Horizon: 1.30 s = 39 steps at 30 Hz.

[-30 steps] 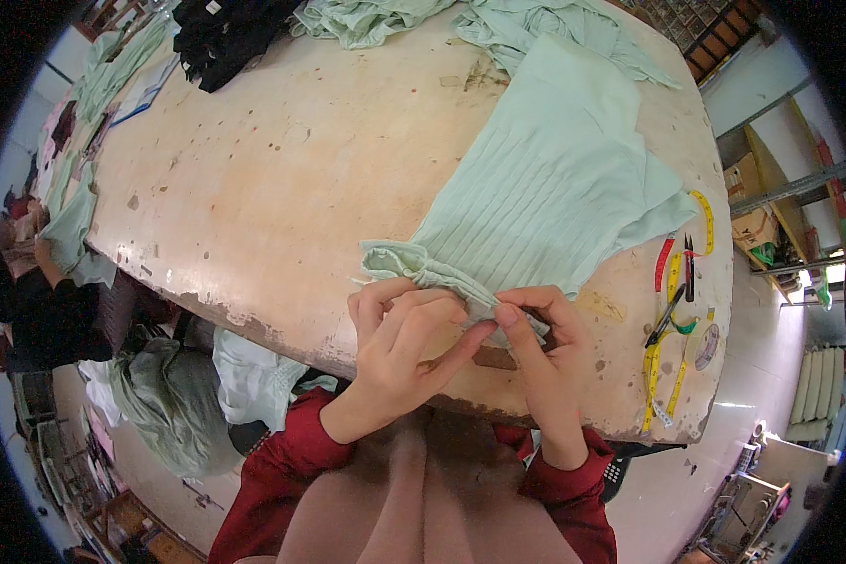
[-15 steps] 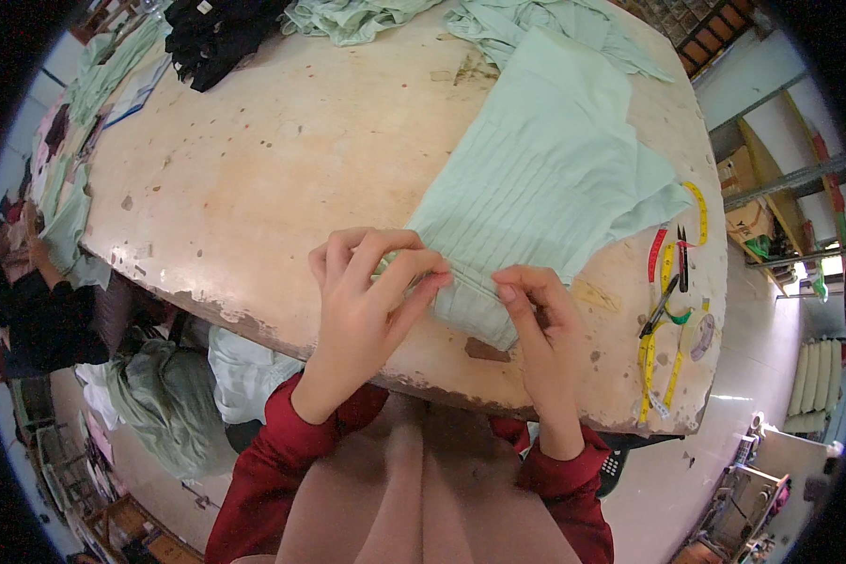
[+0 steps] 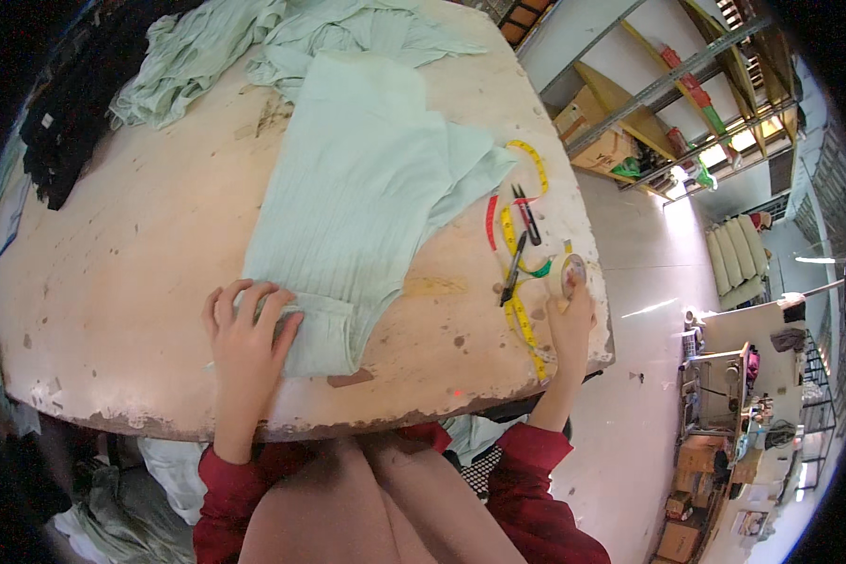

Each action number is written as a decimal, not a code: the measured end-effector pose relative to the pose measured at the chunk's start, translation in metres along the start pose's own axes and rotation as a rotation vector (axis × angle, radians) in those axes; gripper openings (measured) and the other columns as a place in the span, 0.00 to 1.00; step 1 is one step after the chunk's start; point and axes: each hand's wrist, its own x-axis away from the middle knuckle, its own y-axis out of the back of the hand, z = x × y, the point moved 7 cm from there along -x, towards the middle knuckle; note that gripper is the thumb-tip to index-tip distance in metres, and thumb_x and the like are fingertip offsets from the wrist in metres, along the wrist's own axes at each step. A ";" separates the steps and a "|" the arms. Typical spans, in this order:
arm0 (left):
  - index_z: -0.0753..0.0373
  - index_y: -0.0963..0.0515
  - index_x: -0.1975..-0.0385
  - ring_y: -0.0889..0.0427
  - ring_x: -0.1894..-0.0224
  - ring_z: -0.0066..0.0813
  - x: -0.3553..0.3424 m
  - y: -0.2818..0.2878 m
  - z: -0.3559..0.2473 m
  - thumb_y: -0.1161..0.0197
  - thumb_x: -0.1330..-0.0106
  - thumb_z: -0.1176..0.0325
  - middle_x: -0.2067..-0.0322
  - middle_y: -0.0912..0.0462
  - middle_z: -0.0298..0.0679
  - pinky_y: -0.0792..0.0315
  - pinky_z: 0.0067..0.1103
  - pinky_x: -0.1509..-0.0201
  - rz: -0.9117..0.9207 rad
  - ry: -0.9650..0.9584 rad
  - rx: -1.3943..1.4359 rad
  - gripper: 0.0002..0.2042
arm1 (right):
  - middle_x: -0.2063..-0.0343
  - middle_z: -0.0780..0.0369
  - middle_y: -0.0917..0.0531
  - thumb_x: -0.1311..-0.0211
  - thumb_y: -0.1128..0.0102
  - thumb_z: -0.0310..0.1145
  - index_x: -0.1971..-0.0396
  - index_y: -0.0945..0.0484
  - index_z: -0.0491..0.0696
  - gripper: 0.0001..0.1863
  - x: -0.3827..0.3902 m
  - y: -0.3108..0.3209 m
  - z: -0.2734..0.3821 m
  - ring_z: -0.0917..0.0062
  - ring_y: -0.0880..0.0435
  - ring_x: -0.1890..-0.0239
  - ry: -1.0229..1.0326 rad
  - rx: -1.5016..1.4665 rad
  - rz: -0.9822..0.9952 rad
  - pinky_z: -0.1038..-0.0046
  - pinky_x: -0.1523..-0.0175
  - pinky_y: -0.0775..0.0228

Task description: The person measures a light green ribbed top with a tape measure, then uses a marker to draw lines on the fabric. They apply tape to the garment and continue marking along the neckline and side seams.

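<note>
By the surface's right edge (image 3: 567, 211), fumbling could drop the tape roll (image 3: 579, 264), right hand (image 3: 571, 317) unclear in grip, left hand (image 3: 246, 336) splayed on pleated garment (image 3: 348, 188).

The pale green garment (image 3: 343, 188) lies spread flat at 11 o'clock in the view, fine parallel pleats running lengthwise down its body; its cloth is lightly creased, with a loose flap jutting toward its own 2 o'clock; its near end is folded over into a band at its 6 o'clock, the left hand (image 3: 246, 331) resting on the 7 o'clock corner; the whitish ring-shaped roll (image 3: 574, 260) sits at 3 o'clock in the view, partly covered by the fingers of the right hand (image 3: 571, 318).
</note>
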 end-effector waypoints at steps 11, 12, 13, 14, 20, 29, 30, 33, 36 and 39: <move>0.58 0.18 0.56 0.26 0.45 0.38 0.045 0.038 -0.079 0.36 0.43 0.66 0.54 0.19 0.36 0.33 0.36 0.44 -0.182 -0.292 0.280 0.14 | 0.77 0.63 0.32 0.37 0.53 0.40 0.80 0.33 0.45 0.16 0.081 0.009 0.111 0.71 0.33 0.65 0.147 -1.585 0.464 0.69 0.50 0.44; 0.59 0.18 0.57 0.25 0.47 0.38 0.046 0.033 -0.093 0.36 0.40 0.64 0.55 0.19 0.37 0.32 0.34 0.46 -0.148 -0.293 0.317 0.13 | 0.79 0.63 0.33 0.38 0.53 0.42 0.82 0.34 0.47 0.17 0.091 0.001 0.131 0.72 0.34 0.66 0.164 -1.646 0.536 0.69 0.52 0.45; 0.60 0.18 0.58 0.23 0.49 0.37 0.047 0.030 -0.109 0.37 0.38 0.62 0.55 0.19 0.38 0.31 0.32 0.48 -0.168 -0.322 0.380 0.12 | 0.81 0.64 0.35 0.39 0.52 0.43 0.83 0.35 0.48 0.18 0.099 -0.005 0.147 0.73 0.35 0.67 0.182 -1.702 0.610 0.69 0.53 0.46; 0.59 0.20 0.53 0.23 0.50 0.36 0.043 0.026 -0.114 0.37 0.36 0.59 0.55 0.18 0.37 0.32 0.32 0.48 -0.185 -0.295 0.364 0.15 | 0.79 0.63 0.33 0.37 0.54 0.44 0.81 0.34 0.49 0.17 0.102 -0.010 0.159 0.73 0.34 0.66 0.208 -1.647 0.672 0.66 0.48 0.44; 0.61 0.28 0.46 0.23 0.49 0.45 -0.001 -0.021 -0.103 0.40 0.32 0.63 0.54 0.20 0.44 0.31 0.34 0.48 0.133 -0.100 0.999 0.18 | 0.59 0.59 0.25 0.31 0.56 0.43 0.63 0.25 0.43 0.18 0.085 -0.015 0.173 0.69 0.30 0.50 0.218 -1.220 0.386 0.67 0.43 0.39; 0.62 0.33 0.44 0.21 0.53 0.55 -0.003 -0.034 -0.099 0.41 0.33 0.68 0.56 0.20 0.49 0.27 0.39 0.53 0.156 -0.082 1.101 0.18 | 0.54 0.57 0.19 0.38 0.38 0.23 0.56 0.21 0.41 0.10 0.088 0.002 0.162 0.70 0.20 0.51 0.350 -0.909 0.274 0.71 0.46 0.29; 0.62 0.34 0.44 0.20 0.55 0.55 -0.004 -0.033 -0.099 0.42 0.33 0.68 0.58 0.19 0.50 0.27 0.39 0.54 0.159 -0.095 1.134 0.19 | 0.55 0.57 0.19 0.37 0.38 0.23 0.57 0.21 0.40 0.09 0.088 0.003 0.161 0.70 0.20 0.52 0.353 -0.912 0.257 0.71 0.47 0.28; 0.60 0.34 0.43 0.19 0.61 0.56 -0.008 -0.032 -0.100 0.41 0.34 0.67 0.66 0.18 0.49 0.26 0.41 0.58 0.205 -0.150 1.036 0.21 | 0.59 0.58 0.20 0.36 0.40 0.23 0.61 0.22 0.41 0.06 0.092 0.010 0.161 0.69 0.20 0.55 0.357 -0.919 0.134 0.71 0.48 0.28; 0.57 0.32 0.43 0.18 0.65 0.54 -0.012 -0.041 -0.088 0.39 0.35 0.65 0.71 0.18 0.46 0.25 0.42 0.65 0.290 -0.003 1.053 0.20 | 0.62 0.59 0.21 0.36 0.41 0.23 0.64 0.24 0.41 0.03 0.109 0.025 0.169 0.69 0.21 0.57 0.547 -0.892 0.044 0.71 0.48 0.29; 0.55 0.27 0.50 0.17 0.68 0.48 -0.014 -0.046 -0.081 0.38 0.34 0.63 0.71 0.18 0.46 0.26 0.38 0.71 0.294 -0.086 0.873 0.14 | 0.64 0.60 0.23 0.36 0.40 0.24 0.67 0.26 0.43 0.04 0.126 0.034 0.165 0.70 0.22 0.59 0.690 -0.962 0.053 0.72 0.50 0.29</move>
